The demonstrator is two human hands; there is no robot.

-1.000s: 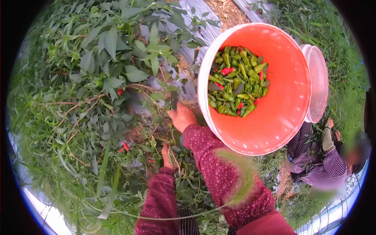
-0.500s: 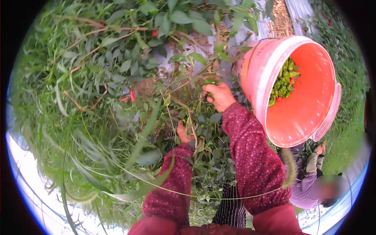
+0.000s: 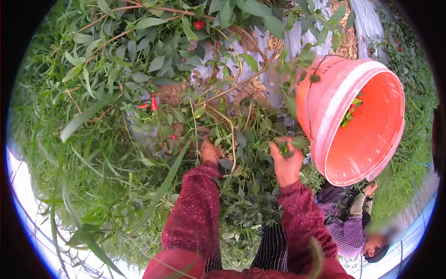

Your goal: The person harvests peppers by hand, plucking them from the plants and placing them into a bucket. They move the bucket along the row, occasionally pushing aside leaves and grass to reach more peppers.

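Note:
My right hand (image 3: 286, 163) is curled among the leaves just left of the bucket, with small green peppers (image 3: 284, 149) between thumb and fingers. Further left, my left hand (image 3: 210, 151) reaches into the pepper plant (image 3: 251, 135), beside a bent pale stem (image 3: 232, 139). Leaves hide the left fingertips, so their grip does not show. The pink bucket (image 3: 320, 102) leans at the right with its mouth turned toward me. Green and some red peppers (image 3: 350, 113) show inside, partly hidden by its rim.
Red peppers (image 3: 154, 103) hang low at left, and another red pepper (image 3: 199, 25) is near the top. Branches (image 3: 232, 87) cross ahead of my hands. Silvery ground sheeting (image 3: 367, 23) lies beyond. Tall grass (image 3: 69, 186) fills the left. Another person (image 3: 346, 228) is at lower right.
My right hand has come down and to the right, away from the branch. My left hand has shifted slightly up and left. The bucket appears lower and further right, with fewer peppers visible.

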